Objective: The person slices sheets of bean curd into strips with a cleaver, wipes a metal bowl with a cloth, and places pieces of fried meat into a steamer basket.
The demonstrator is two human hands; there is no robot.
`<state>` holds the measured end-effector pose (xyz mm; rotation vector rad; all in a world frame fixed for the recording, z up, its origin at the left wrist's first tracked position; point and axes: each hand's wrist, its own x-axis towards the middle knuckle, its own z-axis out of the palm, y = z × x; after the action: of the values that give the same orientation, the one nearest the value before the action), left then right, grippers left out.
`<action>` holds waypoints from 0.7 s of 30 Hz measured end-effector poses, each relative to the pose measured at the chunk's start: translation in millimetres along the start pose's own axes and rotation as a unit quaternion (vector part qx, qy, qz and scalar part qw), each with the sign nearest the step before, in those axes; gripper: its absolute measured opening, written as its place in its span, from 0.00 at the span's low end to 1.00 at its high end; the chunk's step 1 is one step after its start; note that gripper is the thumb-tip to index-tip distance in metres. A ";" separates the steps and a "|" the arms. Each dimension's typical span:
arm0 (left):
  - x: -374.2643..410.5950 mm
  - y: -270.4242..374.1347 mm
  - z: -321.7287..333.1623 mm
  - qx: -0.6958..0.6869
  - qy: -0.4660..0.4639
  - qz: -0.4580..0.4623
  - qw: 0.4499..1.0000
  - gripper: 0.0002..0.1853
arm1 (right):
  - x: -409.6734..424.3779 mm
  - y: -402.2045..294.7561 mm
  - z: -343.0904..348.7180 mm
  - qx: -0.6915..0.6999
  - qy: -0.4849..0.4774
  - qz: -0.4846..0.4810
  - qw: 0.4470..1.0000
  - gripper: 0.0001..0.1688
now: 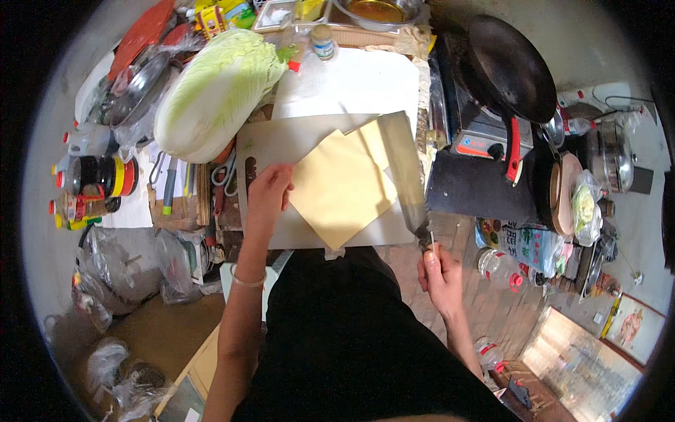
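Square yellow sheets (pixel 337 184), perhaps tofu skin or dough, lie on a pale cutting board (pixel 295 240) before me; one sheet sits corner-down in front, another shows behind it. My left hand (pixel 270 185) is at the left corner of the front sheet, fingers curled; whether it pinches the sheet cannot be told. In my right hand (pixel 442 271) is the handle of a broad-bladed cleaver (pixel 402 163). Its blade points away from me over the right side of the sheets and hides part of them. Whether the blade touches them is unclear.
A large napa cabbage (pixel 216 100) lies behind the board's left side. Scissors (pixel 225 171) and a knife (pixel 169 187) are at the left. A glass jar (pixel 322 42) and a metal bowl (pixel 377 11) stand at the back. A dark wok (pixel 509 68) rests tilted over a portable stove (pixel 485 142) on the right.
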<state>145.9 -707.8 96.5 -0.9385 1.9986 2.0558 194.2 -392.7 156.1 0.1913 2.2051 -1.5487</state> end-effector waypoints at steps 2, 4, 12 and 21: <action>-13.2 -29.2 -9.7 0.173 0.110 0.188 0.960 0.12 | -1.5 4.6 6.4 -0.040 -0.009 -0.006 0.999 0.19; -20.3 -37.4 -9.8 0.252 0.170 0.240 0.922 0.15 | -0.4 -1.9 15.6 -0.082 -0.035 0.024 0.996 0.21; -6.5 -26.9 8.8 0.408 0.187 0.284 0.847 0.17 | 22.2 -44.6 48.8 -0.175 -0.120 -0.011 0.977 0.20; -7.3 -29.6 20.1 0.325 0.117 0.144 0.928 0.15 | 39.3 -37.4 63.4 -0.317 -0.134 -0.069 0.936 0.23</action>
<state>159.6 -683.1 73.3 -0.8003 2.8123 1.2344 162.9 -470.0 154.0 -0.3583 2.3936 -0.7871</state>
